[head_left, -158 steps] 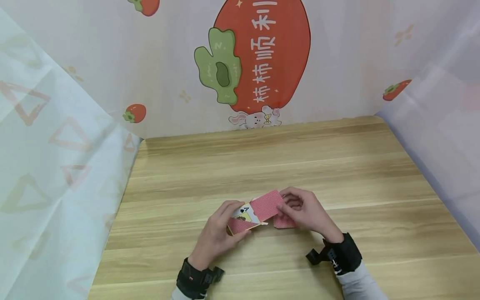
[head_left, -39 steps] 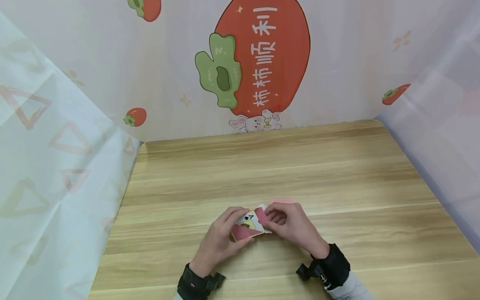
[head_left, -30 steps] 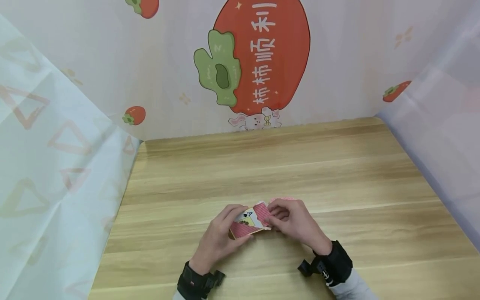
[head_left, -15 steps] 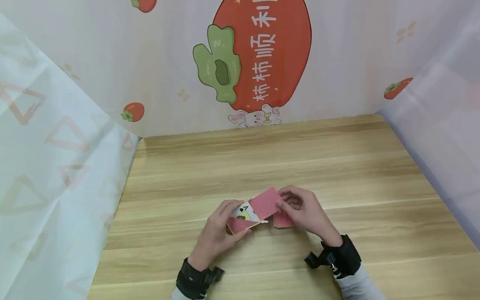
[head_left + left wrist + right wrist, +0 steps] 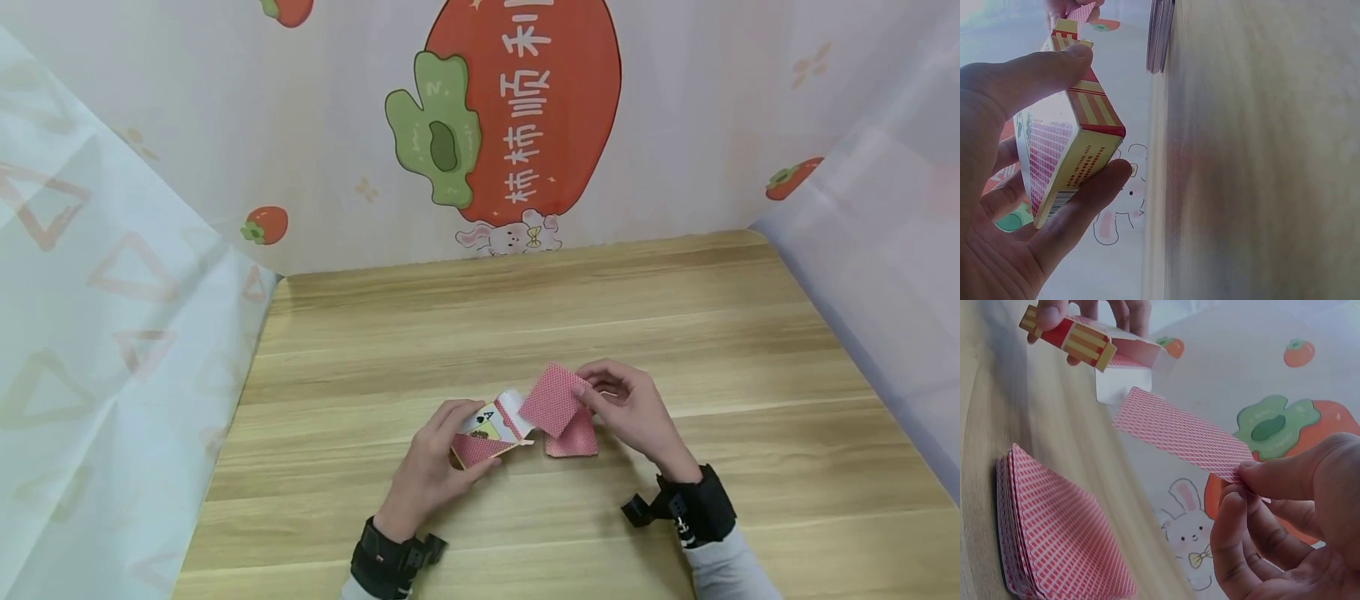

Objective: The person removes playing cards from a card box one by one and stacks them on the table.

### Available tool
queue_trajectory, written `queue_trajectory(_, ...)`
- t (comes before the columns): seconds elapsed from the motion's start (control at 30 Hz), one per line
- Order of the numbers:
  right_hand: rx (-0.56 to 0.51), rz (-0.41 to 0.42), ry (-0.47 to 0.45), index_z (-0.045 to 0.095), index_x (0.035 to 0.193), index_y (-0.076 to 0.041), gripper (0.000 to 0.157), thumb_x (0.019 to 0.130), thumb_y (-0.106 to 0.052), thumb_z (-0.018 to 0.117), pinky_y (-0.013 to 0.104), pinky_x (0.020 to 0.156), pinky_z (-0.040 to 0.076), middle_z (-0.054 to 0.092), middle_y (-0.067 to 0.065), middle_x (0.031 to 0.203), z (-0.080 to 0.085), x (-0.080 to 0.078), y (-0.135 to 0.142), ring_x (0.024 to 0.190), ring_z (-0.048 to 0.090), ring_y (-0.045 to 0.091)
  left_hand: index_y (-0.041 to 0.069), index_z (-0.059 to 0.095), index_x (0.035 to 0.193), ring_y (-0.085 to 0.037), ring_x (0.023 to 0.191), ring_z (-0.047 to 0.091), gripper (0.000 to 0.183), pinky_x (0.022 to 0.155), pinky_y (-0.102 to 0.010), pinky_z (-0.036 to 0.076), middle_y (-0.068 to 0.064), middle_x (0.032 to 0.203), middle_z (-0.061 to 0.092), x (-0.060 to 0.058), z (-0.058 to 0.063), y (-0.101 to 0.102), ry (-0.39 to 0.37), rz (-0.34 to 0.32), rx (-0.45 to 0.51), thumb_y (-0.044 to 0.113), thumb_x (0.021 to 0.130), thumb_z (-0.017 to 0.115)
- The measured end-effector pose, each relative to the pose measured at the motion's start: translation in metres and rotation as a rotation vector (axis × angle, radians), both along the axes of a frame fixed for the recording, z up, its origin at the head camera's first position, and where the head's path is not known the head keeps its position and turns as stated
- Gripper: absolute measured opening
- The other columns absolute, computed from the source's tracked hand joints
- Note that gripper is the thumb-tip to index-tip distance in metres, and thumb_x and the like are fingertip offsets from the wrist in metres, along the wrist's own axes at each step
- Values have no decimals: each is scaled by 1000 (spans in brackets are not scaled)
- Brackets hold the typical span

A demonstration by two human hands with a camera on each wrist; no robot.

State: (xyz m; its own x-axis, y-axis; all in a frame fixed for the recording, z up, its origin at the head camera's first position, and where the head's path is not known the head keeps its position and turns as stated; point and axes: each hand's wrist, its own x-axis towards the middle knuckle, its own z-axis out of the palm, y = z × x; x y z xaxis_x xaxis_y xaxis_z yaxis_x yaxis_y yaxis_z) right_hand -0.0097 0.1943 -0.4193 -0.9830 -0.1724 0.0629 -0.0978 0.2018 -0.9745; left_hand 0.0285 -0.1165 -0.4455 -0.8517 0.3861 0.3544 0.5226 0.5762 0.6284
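Observation:
My left hand grips a playing card box with an ace of spades on its face. In the right wrist view the box's end flap hangs open and its inside shows. Thumb and fingers of my right hand pinch a playing card, red-patterned back showing, just off the box's open end. In the head view that card overlaps a stack of cards lying on the table. The right wrist view shows the stack as a thick pile, backs up, below the held card.
The wooden table spreads around both hands. A printed cloth stands along its far edge, with further cloths at the left and right sides. Each wrist wears a black strap with a small camera.
The right hand has drawn the card rightward out of the box, so the box's open end now shows. Earlier the card was partly inside it. The left hand keeps its hold, nearly still.

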Motion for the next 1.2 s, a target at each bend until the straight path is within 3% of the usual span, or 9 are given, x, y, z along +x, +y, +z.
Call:
queue_trajectory(0.17, -9, -57, -17, 70, 107, -1, 26, 92, -20, 77, 39, 62, 60, 72, 18, 93, -9, -6, 10, 73, 71, 25, 11, 58, 140, -16, 114, 63, 75, 90, -38, 59, -3, 131, 62, 0, 0, 0, 15, -1, 7, 29, 75, 91)
queue_trajectory(0.33, -21, -59, -104, 72, 109, 3, 32, 90, -22, 78, 40, 65, 62, 72, 22, 100, -19, -11, 15, 74, 73, 17, 10, 58, 140, -16, 114, 63, 76, 90, -39, 59, -3, 131, 62, 0, -2, 0, 14, -2, 9, 29, 75, 91)
queue_trajectory(0.53, 94, -46, -163, 77, 108, 3, 31, 89, -22, 80, 36, 64, 62, 76, 19, 99, -30, -13, 12, 72, 73, 13, 10, 57, 141, -17, 114, 63, 76, 89, -38, 59, -3, 131, 62, 1, -2, 0, 18, -1, 15, 30, 76, 90)
queue_trajectory(0.67, 178, -54, -135, 79, 105, 1, 27, 87, -20, 81, 31, 60, 60, 77, 16, 94, -35, -13, 8, 69, 71, 12, 10, 55, 142, -17, 114, 63, 75, 89, -37, 59, -4, 133, 61, 1, -2, 1, 25, 0, 28, 32, 78, 89)
queue_trajectory(0.9, 387, -75, 31, 81, 96, -5, 17, 85, -17, 83, 23, 59, 50, 74, 4, 81, -41, -12, 8, 67, 64, 10, 10, 55, 141, -17, 113, 63, 77, 89, -37, 59, -3, 132, 61, 2, -1, 2, 28, 7, 32, 30, 76, 90)
queue_trajectory(1.2, 404, -76, 24, 79, 95, -4, 17, 84, -15, 84, 24, 61, 50, 72, 4, 80, -39, -12, 6, 68, 64, 13, 9, 54, 142, -17, 113, 63, 77, 89, -37, 59, -4, 132, 61, 2, -1, 2, 24, 1, 34, 31, 77, 89)
